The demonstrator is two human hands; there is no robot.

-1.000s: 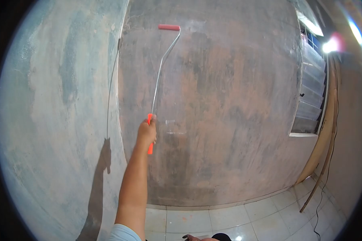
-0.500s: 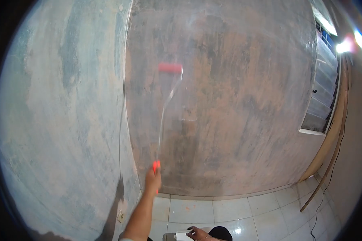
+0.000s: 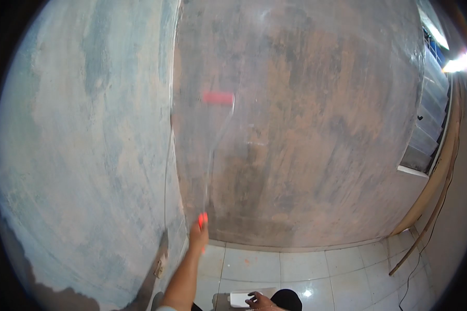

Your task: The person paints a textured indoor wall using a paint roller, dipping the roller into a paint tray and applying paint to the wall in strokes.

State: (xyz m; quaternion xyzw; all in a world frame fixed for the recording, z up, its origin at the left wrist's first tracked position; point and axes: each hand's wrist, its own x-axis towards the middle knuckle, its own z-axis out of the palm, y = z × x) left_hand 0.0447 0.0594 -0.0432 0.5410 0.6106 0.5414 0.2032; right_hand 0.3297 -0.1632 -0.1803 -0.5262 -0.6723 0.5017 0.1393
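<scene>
My left hand (image 3: 199, 236) is wrapped round the orange handle (image 3: 203, 222) of a paint roller, arm stretched forward. The roller's long thin metal rod runs upward to a red-pink sleeve (image 3: 218, 98), slightly blurred, which lies across the patchy brown and grey wall (image 3: 306, 129) near the corner on the left. Low at the bottom edge, my right hand (image 3: 259, 300) has its fingers bent and apart, with nothing visible in them. It overlaps a white tray (image 3: 238, 299) in this view, close to a dark rounded shape (image 3: 287, 299).
A pale blue-grey wall (image 3: 88, 145) stands at the left, with a socket (image 3: 160, 268) low down. White floor tiles (image 3: 251, 264) run below. To the right are a louvred window (image 3: 433, 103), a bright lamp (image 3: 459, 63), a leaning wooden pole (image 3: 425, 228) and a dangling cable (image 3: 411, 274).
The roller sleeve has moved down the wall and a little nearer the left corner, my left hand lowering with it. The view has shifted slightly left. My right hand stays by the tray.
</scene>
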